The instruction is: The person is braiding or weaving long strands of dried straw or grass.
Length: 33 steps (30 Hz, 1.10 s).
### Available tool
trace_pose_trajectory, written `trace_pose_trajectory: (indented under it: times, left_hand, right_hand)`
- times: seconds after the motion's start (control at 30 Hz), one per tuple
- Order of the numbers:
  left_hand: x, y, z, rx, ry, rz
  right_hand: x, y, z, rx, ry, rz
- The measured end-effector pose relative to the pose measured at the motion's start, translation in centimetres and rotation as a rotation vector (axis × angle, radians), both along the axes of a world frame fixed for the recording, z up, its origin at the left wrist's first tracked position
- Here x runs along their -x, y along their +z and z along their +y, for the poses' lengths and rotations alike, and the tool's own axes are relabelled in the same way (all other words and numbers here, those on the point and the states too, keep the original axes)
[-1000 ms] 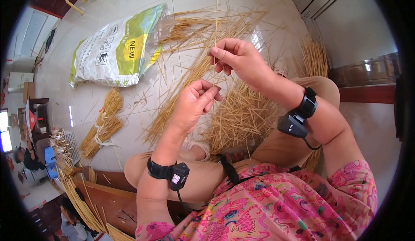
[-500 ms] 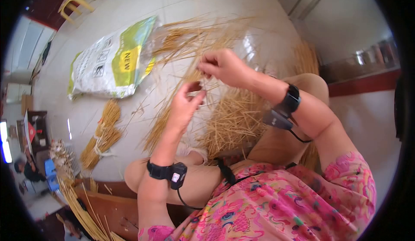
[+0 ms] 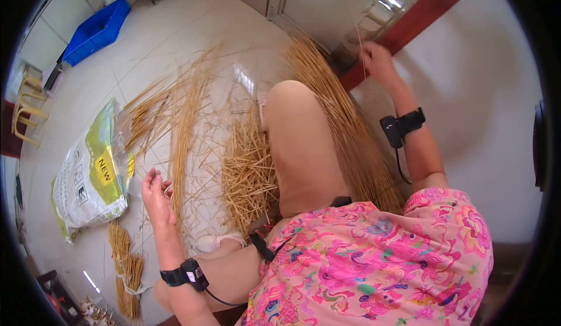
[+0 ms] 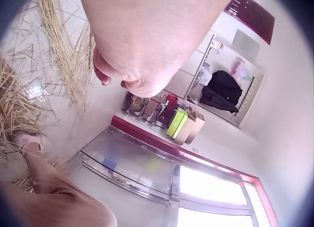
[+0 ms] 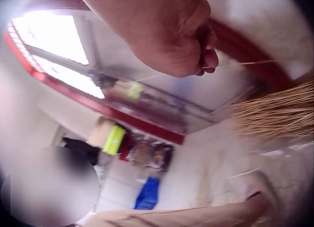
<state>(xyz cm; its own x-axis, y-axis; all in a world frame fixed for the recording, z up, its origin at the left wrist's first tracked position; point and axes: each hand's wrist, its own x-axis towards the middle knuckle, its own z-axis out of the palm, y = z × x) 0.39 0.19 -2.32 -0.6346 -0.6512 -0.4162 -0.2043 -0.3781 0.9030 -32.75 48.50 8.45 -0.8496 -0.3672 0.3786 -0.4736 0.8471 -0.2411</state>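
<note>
And the hands have split wide: a second ago they were close together above the straw heap (image 3: 248,177), a thin stalk running through both, and now they're out on opposite sides of it. The right hand (image 3: 380,64) has swung far right of the heap, past the raised knee (image 3: 298,107) and out over the tall straw bundle (image 3: 336,112)'s far side. The left hand (image 3: 158,198) has dropped back to the heap's left, above the loose long stalks (image 3: 186,118). The whole view has turned too, bringing in the blue crate (image 3: 96,30), well beyond the heap to the upper left.

So where's the single stalk (image 5: 255,63)? With the right hand, well right of the heap! Those fingers are curled in, pinching it, and it sticks out on both sides of the grip in the right wrist view. Over on the left, the fingers are loosely bent and slightly apart, palm partly turned up; whether any fine strand lies in them, I can't tell.

Further left of the heap sits the printed bag (image 3: 87,177), with the tied bundle (image 3: 125,276) on the heap's lower left.
</note>
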Motion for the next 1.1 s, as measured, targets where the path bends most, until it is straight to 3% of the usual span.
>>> trace_pose_trajectory:
  times: [0.07, 0.13, 0.3, 0.37, 0.5, 0.57, 0.67, 0.73, 0.8, 0.83, 0.87, 0.9, 1.0, 1.1]
  left_hand:
    - [0.3, -0.5, 0.1, -0.006, -0.007, -0.016]
    - [0.4, -1.1, 0.2, 0.013, -0.024, -0.057]
    - [-0.5, -5.0, -1.3, 0.103, -0.045, -0.218]
    - [-1.4, -7.7, -2.2, 0.118, -0.037, -0.283]
    - [-3.1, -11.4, -4.2, 0.094, -0.034, -0.439]
    - [-3.8, -12.4, -4.4, 0.121, -0.037, -0.466]
    - [-4.0, -13.3, -4.8, 0.185, -0.068, -0.515]
    - [-4.8, -15.0, -5.3, 0.29, -0.148, -0.547]
    - [-4.9, -13.4, -3.9, 0.418, -0.186, -0.594]
    - [-6.0, -17.5, -5.6, 0.499, -0.274, -0.615]
    - [-6.3, -18.1, -5.6, 0.514, -0.32, -0.657]
    - [-6.8, -18.2, -5.5, 0.599, -0.392, -0.704]
    - [-8.1, -17.8, -4.3, 0.705, -0.469, -0.789]
    - [-10.0, -20.6, -4.7, 0.734, -0.473, -0.844]
  right_hand:
    - [-0.9, -6.0, 6.4, -0.228, -0.187, -0.143]
    - [-2.7, -11.6, 12.0, -0.334, -0.207, -0.309]
    - [-7.0, -18.4, 16.5, -0.589, -0.294, -0.49]
    - [-7.1, -22.3, 18.8, -0.592, -0.429, -0.585]
    - [-8.3, -22.2, 18.7, -0.708, -0.477, -0.738]
    - [-8.7, -20.9, 17.4, -0.61, -0.453, -0.635]
    - [-4.7, -20.8, 13.8, -0.375, -0.379, -0.684]
    - [-2.3, -18.2, 9.0, -0.068, -0.272, -0.479]
    - [-2.4, -11.1, 0.3, 0.363, -0.131, -0.307]
    - [-3.3, -7.0, -4.2, 0.566, -0.034, -0.267]
    - [-5.1, -2.8, -9.2, 0.844, 0.003, -0.386]
    - [-6.6, 0.7, -13.0, 0.948, 0.17, -0.365]
    - [-11.8, 6.6, -21.6, 0.944, 0.547, -0.448]
    - [-15.7, 7.3, -28.9, 0.725, 0.821, -0.585]
